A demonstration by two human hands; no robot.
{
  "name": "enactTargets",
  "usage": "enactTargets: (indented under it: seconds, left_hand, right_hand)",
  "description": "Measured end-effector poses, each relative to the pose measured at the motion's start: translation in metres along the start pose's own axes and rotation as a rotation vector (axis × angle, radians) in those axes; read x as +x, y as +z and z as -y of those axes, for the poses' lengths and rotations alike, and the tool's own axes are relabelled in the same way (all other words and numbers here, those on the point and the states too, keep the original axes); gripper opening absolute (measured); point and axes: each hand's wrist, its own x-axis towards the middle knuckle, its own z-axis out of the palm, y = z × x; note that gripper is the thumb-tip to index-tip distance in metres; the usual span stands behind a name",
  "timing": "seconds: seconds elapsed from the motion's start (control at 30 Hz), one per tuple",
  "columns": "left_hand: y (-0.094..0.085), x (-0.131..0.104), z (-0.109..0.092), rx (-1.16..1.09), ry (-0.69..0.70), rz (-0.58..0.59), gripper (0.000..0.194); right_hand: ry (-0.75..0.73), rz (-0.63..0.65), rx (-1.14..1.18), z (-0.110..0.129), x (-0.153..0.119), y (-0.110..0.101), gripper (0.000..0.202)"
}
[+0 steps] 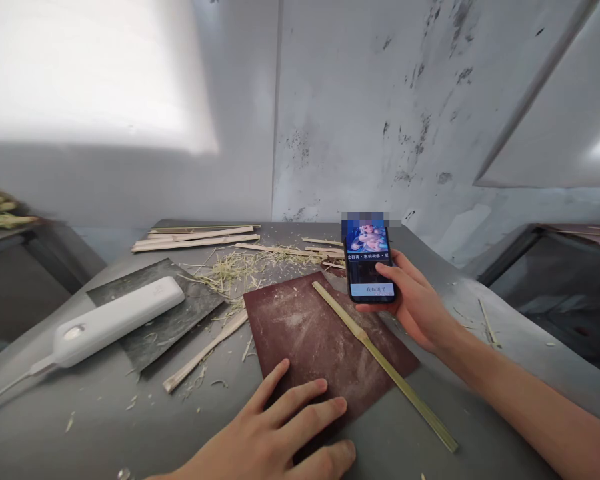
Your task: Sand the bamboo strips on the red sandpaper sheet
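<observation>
My right hand (415, 300) holds a lit phone (370, 263) upright above the back right part of the table, its thumb over the screen. Spread out at the bottom centre, my left hand (280, 427) rests with its fingertips on a dark red-brown sheet (300, 333) and has nothing in its grasp. A green bamboo strip (400, 380) with a node lies diagonally across that sheet, its near end reaching past the edge onto the table. The phone hides part of what lies behind it.
On the left, a white device (120, 323) with a cable lies on a dark sheet (200, 320). A pale strip (205, 350) lies between the sheets. Thin shavings (235, 267) and stacked strips (195, 239) are at the back of the grey table (105, 433), near the wall.
</observation>
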Motion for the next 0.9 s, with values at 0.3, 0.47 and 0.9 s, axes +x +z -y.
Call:
enactTargets:
  seconds: [0.3, 0.47, 0.9]
  left_hand:
    - [0.021, -0.007, -0.001, 0.028, -0.011, -0.115, 0.033]
    - [0.027, -0.008, -0.001, 0.047, -0.005, -0.15, 0.032]
    - [0.035, -0.011, 0.0, 0.041, -0.018, -0.166, 0.037]
  right_hand:
    - [-0.014, 0.0, 0.006, -0.001, -0.001, 0.001, 0.035]
    - [-0.011, -0.015, -0.015, -0.002, -0.001, 0.001, 0.039]
    - [-0.026, 0.007, -0.035, -0.002, -0.001, 0.001, 0.052]
